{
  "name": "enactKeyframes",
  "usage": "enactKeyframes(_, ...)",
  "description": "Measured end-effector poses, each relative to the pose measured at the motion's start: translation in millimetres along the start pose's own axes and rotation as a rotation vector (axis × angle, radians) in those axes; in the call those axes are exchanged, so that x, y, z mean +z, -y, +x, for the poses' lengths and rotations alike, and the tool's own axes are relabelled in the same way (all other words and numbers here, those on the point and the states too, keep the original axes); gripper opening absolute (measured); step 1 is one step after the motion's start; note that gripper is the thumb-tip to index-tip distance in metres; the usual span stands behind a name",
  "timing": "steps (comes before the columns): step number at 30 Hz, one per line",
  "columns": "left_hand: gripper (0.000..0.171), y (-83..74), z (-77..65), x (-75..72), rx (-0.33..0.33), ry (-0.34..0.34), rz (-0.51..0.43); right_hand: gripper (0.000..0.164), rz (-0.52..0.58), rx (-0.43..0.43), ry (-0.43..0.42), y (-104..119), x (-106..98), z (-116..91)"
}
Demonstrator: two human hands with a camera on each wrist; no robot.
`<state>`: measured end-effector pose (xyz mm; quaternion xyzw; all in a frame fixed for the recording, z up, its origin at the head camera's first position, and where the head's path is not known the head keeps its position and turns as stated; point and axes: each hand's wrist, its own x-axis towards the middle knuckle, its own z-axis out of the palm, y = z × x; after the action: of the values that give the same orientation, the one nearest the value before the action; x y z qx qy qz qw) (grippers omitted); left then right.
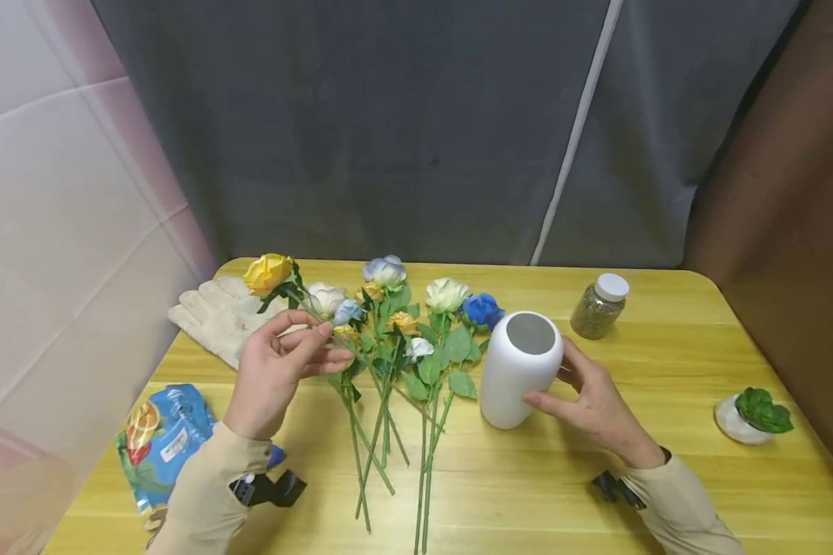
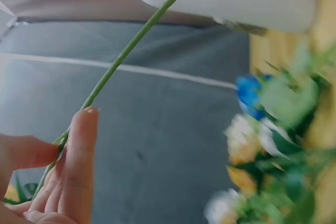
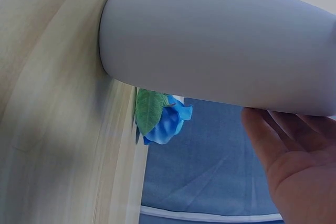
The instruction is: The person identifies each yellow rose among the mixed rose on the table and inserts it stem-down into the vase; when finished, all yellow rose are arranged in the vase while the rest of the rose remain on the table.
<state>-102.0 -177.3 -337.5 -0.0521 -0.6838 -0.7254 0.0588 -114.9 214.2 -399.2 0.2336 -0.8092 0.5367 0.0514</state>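
Observation:
My left hand (image 1: 278, 366) pinches the green stem (image 2: 121, 59) of a yellow rose (image 1: 268, 274) between thumb and fingers. The bloom points up and left, and the stem slants across the left wrist view. A white vase (image 1: 514, 381) stands upright on the table with its dark round mouth showing. On its right side my right hand (image 1: 593, 401) holds it, thumb in front and fingers (image 3: 268, 137) against the wall. Between the hands lie several artificial roses, among them a blue rose (image 1: 482, 310) and a cream rose (image 1: 447, 294), their stems towards me.
A pale work glove (image 1: 211, 312) lies at the back left, a blue printed bag (image 1: 170, 439) nearer on the left. Behind the vase, to the right, stands a white-lidded jar (image 1: 598, 308). A small potted succulent (image 1: 753, 414) sits near the table's right edge.

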Motion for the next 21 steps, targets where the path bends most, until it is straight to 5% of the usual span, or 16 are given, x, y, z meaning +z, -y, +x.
enactKeyframes(10, 0.008, -27.8, 24.6, 42.8, 0.222, -0.129, -0.269, 0.072, 0.009, -0.018, 0.007, -2, 0, 1)
enactKeyframes(21, 0.007, -34.8, 41.1, 76.4, 0.357, -0.106, -0.349, 0.074, 0.006, -0.004, 0.014, -1, 1, 1)
